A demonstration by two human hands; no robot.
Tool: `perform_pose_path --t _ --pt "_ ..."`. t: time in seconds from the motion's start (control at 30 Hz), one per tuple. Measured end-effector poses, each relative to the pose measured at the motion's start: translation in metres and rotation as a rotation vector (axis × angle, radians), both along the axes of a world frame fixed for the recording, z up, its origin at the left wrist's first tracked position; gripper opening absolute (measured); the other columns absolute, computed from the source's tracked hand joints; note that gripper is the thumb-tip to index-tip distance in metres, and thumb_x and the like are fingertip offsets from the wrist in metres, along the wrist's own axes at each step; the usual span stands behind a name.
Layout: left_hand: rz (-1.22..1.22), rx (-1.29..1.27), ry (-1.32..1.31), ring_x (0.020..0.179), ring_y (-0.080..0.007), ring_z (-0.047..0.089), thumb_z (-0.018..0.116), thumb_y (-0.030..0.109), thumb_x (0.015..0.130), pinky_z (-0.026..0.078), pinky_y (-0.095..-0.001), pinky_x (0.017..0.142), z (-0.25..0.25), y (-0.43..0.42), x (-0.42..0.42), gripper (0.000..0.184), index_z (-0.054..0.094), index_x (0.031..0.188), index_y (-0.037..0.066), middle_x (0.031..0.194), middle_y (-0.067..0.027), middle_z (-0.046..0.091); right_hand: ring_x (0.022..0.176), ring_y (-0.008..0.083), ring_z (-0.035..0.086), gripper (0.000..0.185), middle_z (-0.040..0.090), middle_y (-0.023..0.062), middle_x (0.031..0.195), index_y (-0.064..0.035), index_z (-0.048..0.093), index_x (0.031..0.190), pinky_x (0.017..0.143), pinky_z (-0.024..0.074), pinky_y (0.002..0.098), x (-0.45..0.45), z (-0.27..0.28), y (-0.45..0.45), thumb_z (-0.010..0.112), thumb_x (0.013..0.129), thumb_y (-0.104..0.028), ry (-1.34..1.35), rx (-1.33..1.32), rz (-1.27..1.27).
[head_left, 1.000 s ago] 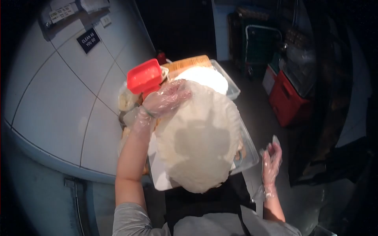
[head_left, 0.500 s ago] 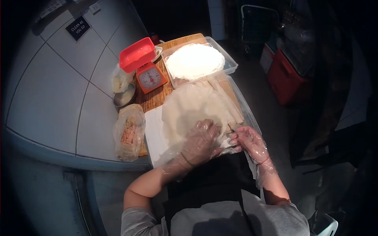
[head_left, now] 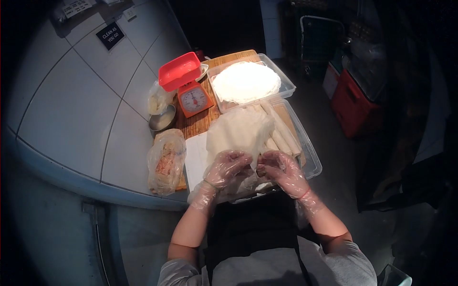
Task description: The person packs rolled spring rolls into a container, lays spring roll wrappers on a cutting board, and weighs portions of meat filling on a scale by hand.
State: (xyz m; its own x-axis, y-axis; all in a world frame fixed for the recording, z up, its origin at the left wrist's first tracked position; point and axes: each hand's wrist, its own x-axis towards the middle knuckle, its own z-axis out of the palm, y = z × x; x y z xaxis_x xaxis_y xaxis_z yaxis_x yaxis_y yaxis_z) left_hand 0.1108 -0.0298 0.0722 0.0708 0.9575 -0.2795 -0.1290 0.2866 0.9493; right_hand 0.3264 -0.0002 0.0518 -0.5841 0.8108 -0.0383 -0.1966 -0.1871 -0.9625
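My left hand (head_left: pixel 228 168), in a clear plastic glove, has its fingers curled together at the front edge of a thin, pale wrapper sheet (head_left: pixel 236 129). Close beside it, my gloved right hand (head_left: pixel 285 175) pinches its fingertips together. A small dark bit shows at those fingertips, too small to name. The round sheet lies over a clear plastic tray (head_left: pixel 315 164), its right edge looking slightly raised. Several pale rolls (head_left: pixel 282 131) lie side by side at the right of the sheet, behind my right hand.
A clear container (head_left: pixel 288 88) with a white stack of wrappers (head_left: pixel 245 82) stands at the back. An orange kitchen scale (head_left: pixel 194 99) with a red pan (head_left: pixel 180 71) is at left. Nearer are a metal bowl (head_left: pixel 163 118) and a bag of pinkish filling (head_left: pixel 166 162), beside the tiled wall (head_left: pixel 71 109).
My left hand has drawn back from the sheet, and my right hand has moved left to meet it. More rolls show at the right. The whole view has shifted slightly.
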Motion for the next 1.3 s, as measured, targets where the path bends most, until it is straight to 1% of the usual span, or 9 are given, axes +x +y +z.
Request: perform_pose_path --t 0.1,0.2,0.37,0.4,0.5,0.6,0.7,1.1,1.3 --pt "0.015 0.002 -0.056 0.083 -0.0152 0.068 0.071 0.024 0.093 0.055 -0.0285 0.076 -0.013 -0.001 -0.007 0.028 0.066 0.104 -0.001 0.094 -0.0065 0.068 0.105 0.0121 0.061 0.041 0.062 0.0072 0.116 -0.0011 0.051 0.128 0.084 0.0541 0.0273 -0.014 -0.016 0.002 0.068 0.092 -0.008 0.042 0.069 -0.041" --pt "-0.007 0.081 -0.031 0.093 -0.0161 0.066 0.073 0.024 0.092 0.054 -0.029 0.082 -0.02 -0.005 -0.004 0.034 0.063 0.112 -0.001 0.103 -0.0088 0.067 0.105 0.0121 0.06 0.048 0.061 0.0059 0.115 -0.0026 0.051 0.129 0.084 0.0535 0.0276 -0.019 -0.015 -0.003 0.073 0.087 -0.007 -0.141 0.199 -0.101" --pt "-0.04 0.394 0.149 0.101 -0.0162 0.063 0.077 0.022 0.088 0.053 -0.0296 0.088 -0.001 -0.032 0.018 0.046 0.058 0.121 -0.004 0.114 -0.0108 0.064 0.1 0.0132 0.062 0.044 0.063 0.0066 0.109 -0.0027 0.055 0.124 0.085 0.0526 0.0283 -0.029 -0.018 -0.007 0.072 0.084 -0.005 -0.225 0.372 -0.221" --pt "0.031 0.29 0.1 0.098 -0.0148 0.062 0.077 0.017 0.087 0.053 -0.0301 0.086 -0.009 -0.034 0.019 0.044 0.059 0.12 -0.004 0.111 -0.0106 0.065 0.099 0.0134 0.062 0.042 0.064 0.0069 0.108 -0.0027 0.056 0.123 0.085 0.0524 0.0284 -0.032 -0.019 -0.007 0.071 0.084 -0.004 -0.252 0.415 -0.234" --pt "0.079 0.226 0.448 0.093 -0.0135 0.062 0.075 0.012 0.087 0.052 -0.0291 0.083 -0.017 -0.037 0.001 0.041 0.059 0.121 -0.004 0.105 -0.0095 0.066 0.097 0.0133 0.064 0.039 0.066 0.007 0.101 -0.0023 0.058 0.121 0.085 0.0524 0.0287 -0.034 -0.023 -0.007 0.071 0.084 -0.004 -0.176 0.339 -0.227" --pt "0.175 0.344 0.152 0.087 -0.0118 0.061 0.073 0.009 0.088 0.051 -0.0271 0.08 -0.04 -0.038 -0.007 0.038 0.059 0.121 -0.005 0.099 -0.0073 0.067 0.093 0.0127 0.063 0.034 0.067 0.0062 0.098 -0.0023 0.059 0.118 0.083 0.0521 0.0281 -0.033 -0.019 -0.012 0.07 0.086 -0.006 -0.125 0.332 -0.244" --pt "0.136 0.178 -0.014 0.087 -0.0118 0.063 0.072 0.008 0.089 0.052 -0.0259 0.08 -0.034 -0.037 -0.013 0.037 0.06 0.121 -0.005 0.099 -0.0072 0.068 0.089 0.0124 0.062 0.029 0.066 0.0055 0.096 -0.0017 0.061 0.114 0.08 0.0516 0.0277 -0.027 -0.023 -0.015 0.07 0.087 -0.008 -0.24 0.42 -0.237" --pt "0.163 0.151 -0.044 0.094 -0.0138 0.066 0.073 0.007 0.089 0.054 -0.027 0.082 -0.029 -0.037 -0.006 0.036 0.061 0.121 -0.004 0.103 -0.0106 0.07 0.081 0.0118 0.059 0.036 0.061 0.0047 0.09 -0.0034 0.061 0.112 0.075 0.0506 0.028 -0.037 -0.008 -0.029 0.077 0.083 -0.016 -0.168 0.359 -0.175" --pt "0.142 0.254 0.064 0.096 -0.0141 0.066 0.074 0.011 0.09 0.053 -0.0266 0.083 -0.035 -0.036 -0.006 0.037 0.061 0.122 -0.003 0.105 -0.0103 0.069 0.083 0.0078 0.058 0.033 0.06 -0.0004 0.088 -0.0032 0.059 0.111 0.075 0.0494 0.0242 -0.04 -0.014 -0.03 0.076 0.083 -0.009 -0.297 0.42 -0.23"
